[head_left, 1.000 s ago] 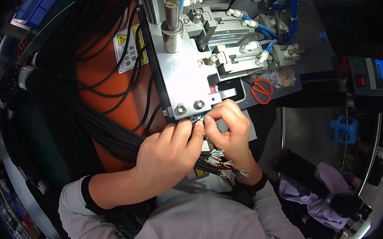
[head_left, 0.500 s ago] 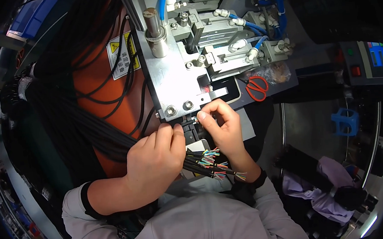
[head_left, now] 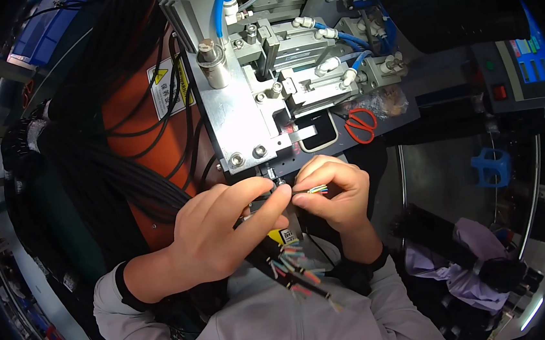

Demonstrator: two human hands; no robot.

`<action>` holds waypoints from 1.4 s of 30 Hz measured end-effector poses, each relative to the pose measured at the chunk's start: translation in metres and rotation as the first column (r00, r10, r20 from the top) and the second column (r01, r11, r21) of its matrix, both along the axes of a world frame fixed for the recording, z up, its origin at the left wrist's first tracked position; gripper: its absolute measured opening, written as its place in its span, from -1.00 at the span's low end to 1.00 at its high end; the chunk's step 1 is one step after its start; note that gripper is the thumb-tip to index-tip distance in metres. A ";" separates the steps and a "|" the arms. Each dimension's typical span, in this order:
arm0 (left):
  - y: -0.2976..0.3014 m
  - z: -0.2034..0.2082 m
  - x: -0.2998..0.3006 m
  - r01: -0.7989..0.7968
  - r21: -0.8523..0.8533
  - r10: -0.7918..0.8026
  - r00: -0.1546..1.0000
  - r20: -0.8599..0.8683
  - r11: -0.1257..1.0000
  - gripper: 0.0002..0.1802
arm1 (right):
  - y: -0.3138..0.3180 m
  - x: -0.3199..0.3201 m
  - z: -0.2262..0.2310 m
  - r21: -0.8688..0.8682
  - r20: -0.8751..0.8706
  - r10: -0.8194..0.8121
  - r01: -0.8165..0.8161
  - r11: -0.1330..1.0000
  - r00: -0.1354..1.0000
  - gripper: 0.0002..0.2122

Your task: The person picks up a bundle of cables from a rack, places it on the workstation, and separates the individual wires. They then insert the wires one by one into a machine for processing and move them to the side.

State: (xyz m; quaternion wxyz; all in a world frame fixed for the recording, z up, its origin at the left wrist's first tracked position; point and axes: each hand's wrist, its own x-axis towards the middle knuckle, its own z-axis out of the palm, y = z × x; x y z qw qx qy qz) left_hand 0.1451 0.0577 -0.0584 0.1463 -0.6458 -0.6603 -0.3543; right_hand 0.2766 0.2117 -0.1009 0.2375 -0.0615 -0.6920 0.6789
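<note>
My left hand (head_left: 222,229) and my right hand (head_left: 334,190) meet just below a metal press machine (head_left: 260,106). Between the fingertips of both hands I pinch a black cable end (head_left: 316,190) with thin coloured wires sticking out. The left forefinger lies along the cable and touches the right thumb. A bundle of more cable ends with coloured wires (head_left: 297,268) hangs below my hands, over my grey sleeves. The machine's small slot sits right above my fingertips.
Many black cables (head_left: 91,166) drape over an orange panel (head_left: 132,117) at the left. Red-handled scissors (head_left: 360,123) lie on the machine's dark base. Blue air hoses (head_left: 219,9) run over the machine. A grey control box (head_left: 517,74) stands at the right, with a blue plastic part (head_left: 489,167) below it.
The view has closed in on the machine. My hands have shifted slightly down from the slot, and the right hand now shows the coloured wire tips between its fingers.
</note>
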 end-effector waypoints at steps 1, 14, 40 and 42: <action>-0.002 -0.003 0.000 0.018 -0.038 -0.016 0.999 0.038 0.999 -0.74 | -0.002 -0.001 0.008 0.052 0.039 0.006 -0.008 0.999 0.999 -0.84; -0.001 -0.015 0.002 0.006 0.026 -0.009 0.993 0.116 1.000 -0.77 | -0.007 -0.015 0.009 0.245 -0.196 -0.010 0.059 0.968 0.981 -0.83; -0.005 -0.018 0.012 -0.068 -0.283 0.018 0.984 -0.176 0.957 -0.64 | -0.004 -0.008 -0.003 0.258 0.200 -0.192 0.138 0.956 0.961 -0.93; -0.004 -0.018 0.014 -0.133 -0.347 0.064 0.977 -0.203 0.928 -0.65 | -0.007 -0.014 -0.005 0.444 0.156 -0.258 0.165 0.880 0.953 -0.93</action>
